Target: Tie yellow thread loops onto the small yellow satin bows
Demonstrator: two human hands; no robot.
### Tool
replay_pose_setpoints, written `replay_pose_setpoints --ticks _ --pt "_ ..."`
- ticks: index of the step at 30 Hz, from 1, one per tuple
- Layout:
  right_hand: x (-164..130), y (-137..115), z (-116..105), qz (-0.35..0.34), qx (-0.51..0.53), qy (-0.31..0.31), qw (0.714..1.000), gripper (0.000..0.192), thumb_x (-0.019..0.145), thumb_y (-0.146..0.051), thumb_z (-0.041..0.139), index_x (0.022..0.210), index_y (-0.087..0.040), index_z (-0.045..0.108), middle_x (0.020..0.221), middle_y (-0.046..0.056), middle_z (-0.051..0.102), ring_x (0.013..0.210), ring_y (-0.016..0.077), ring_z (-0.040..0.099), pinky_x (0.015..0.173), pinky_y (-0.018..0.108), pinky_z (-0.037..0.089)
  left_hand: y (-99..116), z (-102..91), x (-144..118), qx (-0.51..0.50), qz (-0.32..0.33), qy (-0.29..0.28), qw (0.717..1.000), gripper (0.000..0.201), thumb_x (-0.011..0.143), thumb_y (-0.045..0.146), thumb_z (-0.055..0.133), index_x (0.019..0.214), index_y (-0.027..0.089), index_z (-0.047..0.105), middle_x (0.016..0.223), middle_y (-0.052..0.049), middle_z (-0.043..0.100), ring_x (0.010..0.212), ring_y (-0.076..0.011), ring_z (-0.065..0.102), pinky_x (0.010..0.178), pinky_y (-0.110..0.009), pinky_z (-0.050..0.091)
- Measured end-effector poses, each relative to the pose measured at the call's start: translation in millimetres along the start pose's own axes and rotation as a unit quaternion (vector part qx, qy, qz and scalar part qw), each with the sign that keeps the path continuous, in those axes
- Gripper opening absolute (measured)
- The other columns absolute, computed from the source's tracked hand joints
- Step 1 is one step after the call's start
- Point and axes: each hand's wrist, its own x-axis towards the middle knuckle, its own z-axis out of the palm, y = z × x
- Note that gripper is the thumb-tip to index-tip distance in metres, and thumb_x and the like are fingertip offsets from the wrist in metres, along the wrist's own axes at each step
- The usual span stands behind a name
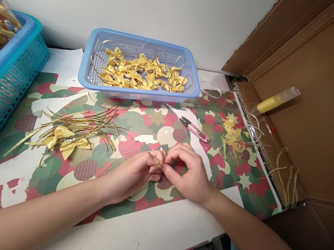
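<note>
My left hand (134, 174) and my right hand (189, 173) meet over the front of the table, fingertips touching. Both are closed in a pinch on a thin gold cord (147, 183), mostly hidden by the fingers; a short stretch curves below my left hand. Left of my hands lies a pile of loose gold cords (93, 125), with gold ribbon bows (75, 144) on its near side. Pink-handled thread snips (195, 130) rest just beyond my right hand, their blades pointing left.
At the back stands a blue basket (137, 93) of gold bows on cord loops. A teal basket (14, 92) with bagged bows is at left. Yellow thread scraps (234, 140) lie at right, near a cardboard wall (318, 99) and a yellow-filled tube (276, 101).
</note>
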Motion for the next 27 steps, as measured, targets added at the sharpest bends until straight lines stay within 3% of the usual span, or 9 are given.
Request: replay_pose_setpoints --ticks 11,18,22,27 --pt "0.0 -4.6 -5.7 -0.045 -0.008 0.022 0.999 0.011 0.075 -0.01 0.058 0.077 -0.021 0.057 0.073 0.0 0.061 0.073 0.0161 0.055 0.071 0.033 0.046 0.0 1.2 1.4 -0.001 0.003 0.036 0.999 0.024 0.074 0.023 0.053 0.057 0.018 0.037 0.067 0.002 0.029 0.064 -0.0134 0.026 0.059 -0.023 0.032" --pt "0.2 -5.1 -7.1 -0.024 -0.005 0.011 1.0 0.005 0.08 -0.017 0.06 0.077 -0.021 0.059 0.073 0.001 0.064 0.073 0.0166 0.056 0.072 0.034 0.046 0.7 5.0 -0.5 0.036 0.006 0.038 0.999 0.023 0.073 0.024 0.054 0.057 0.019 0.038 0.066 0.002 0.032 0.064 -0.0134 0.031 0.061 -0.025 0.034" --pt "0.3 -2.8 -3.2 -0.022 -0.009 0.021 1.0 0.01 0.08 -0.018 0.066 0.075 -0.021 0.058 0.074 0.001 0.065 0.074 0.0162 0.057 0.072 0.034 0.046 0.3 6.8 -0.2 0.045 0.011 0.041 0.998 0.021 0.074 0.024 0.053 0.059 0.019 0.04 0.065 0.002 0.032 0.062 -0.0134 0.031 0.062 -0.027 0.035" --pt "1.3 -2.0 -8.9 0.0 0.024 -0.016 1.0 0.014 0.082 -0.016 0.065 0.071 -0.021 0.058 0.07 0.0 0.064 0.072 0.0152 0.055 0.071 0.032 0.046 0.6 4.6 0.3 0.039 0.021 0.017 0.999 0.027 0.079 0.029 0.052 0.058 0.019 0.039 0.066 0.001 0.033 0.063 -0.0142 0.03 0.06 -0.027 0.031"
